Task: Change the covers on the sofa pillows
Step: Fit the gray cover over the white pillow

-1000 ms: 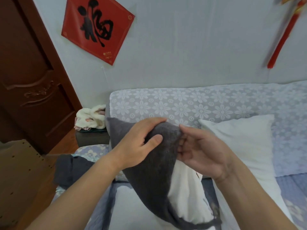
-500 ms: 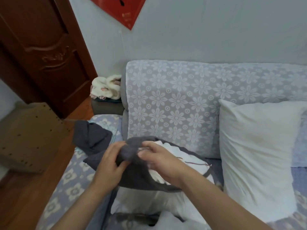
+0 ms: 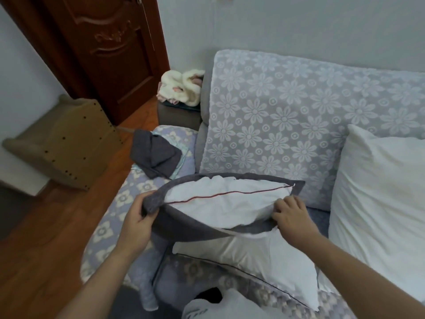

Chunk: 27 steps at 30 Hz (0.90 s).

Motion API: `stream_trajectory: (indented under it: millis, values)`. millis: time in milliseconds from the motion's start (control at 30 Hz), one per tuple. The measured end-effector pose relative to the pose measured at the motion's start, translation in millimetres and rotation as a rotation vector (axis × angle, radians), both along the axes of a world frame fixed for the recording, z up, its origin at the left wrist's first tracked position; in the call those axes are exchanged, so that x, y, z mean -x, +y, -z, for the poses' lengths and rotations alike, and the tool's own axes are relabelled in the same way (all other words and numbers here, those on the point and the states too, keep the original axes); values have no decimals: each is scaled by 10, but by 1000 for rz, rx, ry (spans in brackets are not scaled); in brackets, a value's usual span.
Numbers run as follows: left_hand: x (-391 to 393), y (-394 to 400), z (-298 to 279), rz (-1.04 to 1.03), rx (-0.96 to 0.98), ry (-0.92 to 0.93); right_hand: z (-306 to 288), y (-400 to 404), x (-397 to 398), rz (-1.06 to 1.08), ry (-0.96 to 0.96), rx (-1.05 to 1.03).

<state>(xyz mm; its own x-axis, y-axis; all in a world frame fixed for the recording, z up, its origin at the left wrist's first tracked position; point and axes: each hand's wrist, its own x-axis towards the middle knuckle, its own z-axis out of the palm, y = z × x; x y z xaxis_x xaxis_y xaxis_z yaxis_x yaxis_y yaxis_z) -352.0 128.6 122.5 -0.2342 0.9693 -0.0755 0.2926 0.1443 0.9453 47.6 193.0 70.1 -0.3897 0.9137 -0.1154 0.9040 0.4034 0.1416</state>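
Both hands gripped the soft dark-grey fabric cover (image 3: pixel 193 229): left hand (image 3: pixel 138 217) pinching its left corner, right hand (image 3: pixel 291 211) curled on the right rim, around the limp white pillow insert (image 3: pixel 220 206); best gripped at the corners.

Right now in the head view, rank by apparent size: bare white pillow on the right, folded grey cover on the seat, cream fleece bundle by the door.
1. Bare white pillow, largest by far.
2. Folded grey cover.
3. Cream fleece bundle, smallest, though it lies farther off, so true size is unsure.
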Motion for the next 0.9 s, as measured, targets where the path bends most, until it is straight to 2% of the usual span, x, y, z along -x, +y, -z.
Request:
stream_trajectory:
  millis: [33, 100, 133, 200, 233, 267, 333, 400, 500, 567, 633, 733, 833, 900]
  values:
    - [25, -44, 19, -75, -11, 124, -76, 21, -16, -11, 35, -5]
    - [36, -115, 26, -182, -95, 537, -205, 25, 36, -39, 197, -72]
    - [-10, -128, 22, -133, -197, 708, -295, 22, 86, -68, 275, -115]
    - [-142, -149, 20, 219, -343, 853, -507, -27, 279, -195, 363, -215]
    - [-228, -151, 36, 430, -297, 871, -578, -56, 368, -270, 383, -253]
    - [-268, -158, 71, 587, -173, 888, -637, -86, 457, -340, 387, -269]
    - [-245, -142, 179, 688, 69, 888, -707, -103, 518, -426, 347, -263]
    - [-110, -153, 271, 670, 157, 877, -648, -65, 372, -408, 250, -206]
    - [163, -200, 365, 717, 167, 973, -476, -52, -83, -319, 56, -123]
    - [302, -276, 441, 732, 143, 997, -387, -81, -280, -264, 27, -118]
    - [357, -329, 485, 752, 87, 1028, -330, -81, -311, -190, 75, -153]
    - [515, -379, 449, 672, 73, 1010, -442, -43, -181, -55, 232, -161]
    - [744, -468, 397, 594, 38, 1231, -590, -97, -182, 77, 319, -160]
    - [766, -418, 377, 476, 83, 1214, -625, -117, -186, 124, 329, -100]
